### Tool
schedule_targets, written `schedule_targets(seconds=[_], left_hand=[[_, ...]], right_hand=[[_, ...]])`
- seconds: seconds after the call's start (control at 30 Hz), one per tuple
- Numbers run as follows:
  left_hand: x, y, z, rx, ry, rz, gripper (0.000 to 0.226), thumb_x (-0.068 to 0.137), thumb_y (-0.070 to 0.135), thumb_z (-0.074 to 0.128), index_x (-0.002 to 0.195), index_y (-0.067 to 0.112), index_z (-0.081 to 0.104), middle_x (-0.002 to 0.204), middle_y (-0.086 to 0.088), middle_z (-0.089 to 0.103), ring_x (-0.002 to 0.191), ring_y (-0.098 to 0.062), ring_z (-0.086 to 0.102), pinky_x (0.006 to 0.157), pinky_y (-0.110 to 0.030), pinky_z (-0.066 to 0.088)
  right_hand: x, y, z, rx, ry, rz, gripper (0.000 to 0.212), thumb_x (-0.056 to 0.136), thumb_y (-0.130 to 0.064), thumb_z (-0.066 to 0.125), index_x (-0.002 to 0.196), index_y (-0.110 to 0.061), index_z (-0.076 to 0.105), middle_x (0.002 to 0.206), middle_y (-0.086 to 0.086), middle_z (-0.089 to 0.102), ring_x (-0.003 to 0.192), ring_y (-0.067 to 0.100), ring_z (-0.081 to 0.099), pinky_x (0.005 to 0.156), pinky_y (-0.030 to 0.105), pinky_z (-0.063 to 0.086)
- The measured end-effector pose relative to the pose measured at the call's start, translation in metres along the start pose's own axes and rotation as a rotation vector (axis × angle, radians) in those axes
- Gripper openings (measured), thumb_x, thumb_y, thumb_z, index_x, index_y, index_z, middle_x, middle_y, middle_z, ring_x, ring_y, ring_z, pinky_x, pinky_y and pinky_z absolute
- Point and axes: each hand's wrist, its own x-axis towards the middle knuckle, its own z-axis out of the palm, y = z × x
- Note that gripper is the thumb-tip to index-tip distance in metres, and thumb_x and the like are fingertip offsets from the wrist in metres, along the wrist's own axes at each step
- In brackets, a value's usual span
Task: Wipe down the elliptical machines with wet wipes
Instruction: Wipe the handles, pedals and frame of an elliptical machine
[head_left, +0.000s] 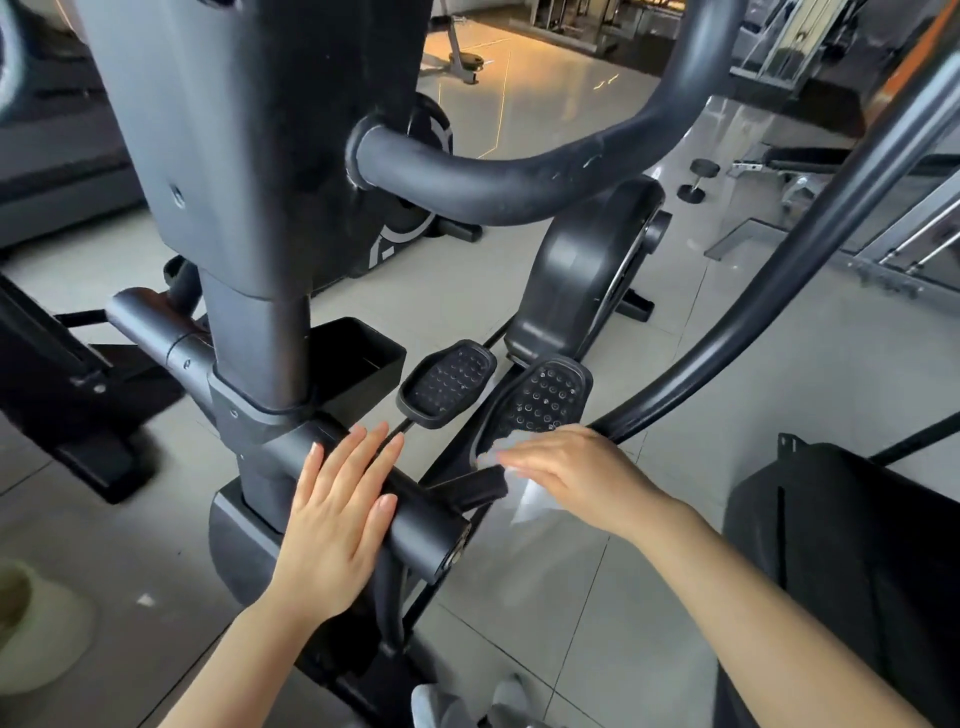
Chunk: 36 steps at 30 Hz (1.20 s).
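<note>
Head view: wiping the elliptical by its pedals.
My left hand lies flat on the crossbar; my right hand grasps the wipe beside the near pedal.

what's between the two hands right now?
In the head view, the end of the black crossbar and a short black bracket lie between the left hand, flat on the bar, and the right hand holding the wet wipe.

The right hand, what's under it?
A white wet wipe shows beneath the right hand, near the studded pedal. The hand covers the wipe's middle and whatever it touches.
</note>
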Motion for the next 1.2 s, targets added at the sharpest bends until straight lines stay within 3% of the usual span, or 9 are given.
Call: schedule_targets(seconds=[0.13, 0.3, 0.5, 0.67, 0.77, 0.87, 1.0, 1.13, 1.2], left_hand=[[0.01, 0.013, -0.007, -0.026, 0.072, -0.06, 0.046, 0.105, 0.033, 0.027, 0.14, 0.012, 0.048, 0.132, -0.008, 0.057, 0.124, -0.027, 0.051, 0.119, -0.033, 0.016], [0.065, 0.045, -0.046, 0.05, 0.413, 0.137, 0.039, 0.098, 0.022, 0.043, 0.132, 0.007, 0.054, 0.134, -0.016, 0.057, 0.132, -0.032, 0.044, 0.12, -0.042, 0.015], [0.131, 0.038, -0.112, 0.334, 0.802, 0.224, 0.04, 0.101, 0.023, 0.047, 0.139, 0.01, 0.048, 0.147, -0.018, 0.036, 0.142, -0.035, 0.025, 0.12, -0.05, 0.003], [0.157, 0.011, -0.121, 0.419, 0.689, 0.186, 0.049, 0.105, 0.034, 0.034, 0.148, 0.011, 0.037, 0.154, -0.021, 0.031, 0.145, -0.039, 0.015, 0.119, -0.052, 0.004], [0.16, 0.005, -0.12, 0.44, 0.617, 0.207, 0.052, 0.104, 0.037, 0.029, 0.15, 0.012, 0.033, 0.155, -0.017, 0.033, 0.146, -0.039, 0.012, 0.12, -0.05, -0.001], [0.161, 0.005, -0.124, 0.377, 0.609, 0.223, 0.052, 0.106, 0.037, 0.023, 0.15, 0.012, 0.032, 0.155, -0.015, 0.032, 0.147, -0.037, 0.01, 0.12, -0.046, -0.006], [0.158, 0.009, -0.129, 0.222, 0.582, 0.224, 0.052, 0.107, 0.037, 0.019, 0.15, 0.011, 0.029, 0.157, -0.014, 0.029, 0.151, -0.028, 0.003, 0.121, -0.041, -0.01], [0.147, 0.027, -0.129, 0.055, 0.569, 0.223, 0.051, 0.104, 0.029, 0.027, 0.152, 0.014, 0.026, 0.16, -0.01, 0.024, 0.152, -0.016, -0.001, 0.121, -0.04, -0.01], [0.144, 0.038, -0.128, 0.032, 0.536, 0.284, 0.051, 0.102, 0.027, 0.03, 0.152, 0.015, 0.026, 0.16, -0.01, 0.023, 0.152, -0.016, 0.002, 0.122, -0.04, -0.008]], right_hand=[[-0.021, 0.028, -0.014, -0.221, 0.23, 0.064, 0.02, 0.072, -0.005, 0.064, 0.087, -0.014, 0.074, 0.086, -0.002, 0.073, 0.081, 0.023, 0.069, 0.077, 0.026, 0.038], [0.005, -0.008, -0.058, 0.146, 0.824, 0.397, 0.033, 0.098, -0.03, 0.044, 0.102, -0.006, 0.067, 0.079, -0.003, 0.063, 0.067, 0.011, 0.051, 0.061, 0.027, 0.037], [0.052, -0.054, -0.182, 0.018, 1.394, 0.188, 0.013, 0.103, -0.02, 0.039, 0.109, -0.013, 0.048, 0.087, -0.001, 0.053, 0.071, 0.008, 0.044, 0.065, 0.017, 0.028], [0.097, -0.049, -0.16, 0.065, 0.987, 0.158, 0.046, 0.103, -0.034, 0.026, 0.119, -0.001, 0.053, 0.114, 0.014, 0.063, 0.109, 0.031, 0.06, 0.089, 0.024, 0.047], [0.108, -0.065, -0.112, 0.138, 1.112, 0.124, 0.044, 0.106, -0.033, 0.025, 0.125, -0.003, 0.052, 0.131, 0.015, 0.059, 0.129, 0.029, 0.052, 0.102, 0.046, 0.046], [0.122, -0.085, -0.1, 0.121, 1.252, -0.001, 0.027, 0.106, -0.02, 0.029, 0.121, -0.006, 0.047, 0.124, 0.018, 0.062, 0.128, 0.023, 0.049, 0.1, 0.054, 0.046], [0.124, -0.101, -0.09, 0.13, 1.177, -0.102, 0.021, 0.104, -0.015, 0.032, 0.117, -0.008, 0.047, 0.122, 0.016, 0.064, 0.13, 0.017, 0.045, 0.102, 0.05, 0.045], [0.101, -0.103, -0.108, 0.317, 1.027, -0.114, 0.018, 0.105, -0.022, 0.032, 0.116, -0.017, 0.045, 0.126, 0.008, 0.062, 0.127, 0.006, 0.051, 0.108, 0.029, 0.042], [0.085, -0.093, -0.134, 0.154, 0.968, -0.177, 0.023, 0.106, -0.021, 0.033, 0.118, -0.012, 0.049, 0.126, 0.012, 0.063, 0.128, 0.016, 0.051, 0.115, 0.033, 0.035]])
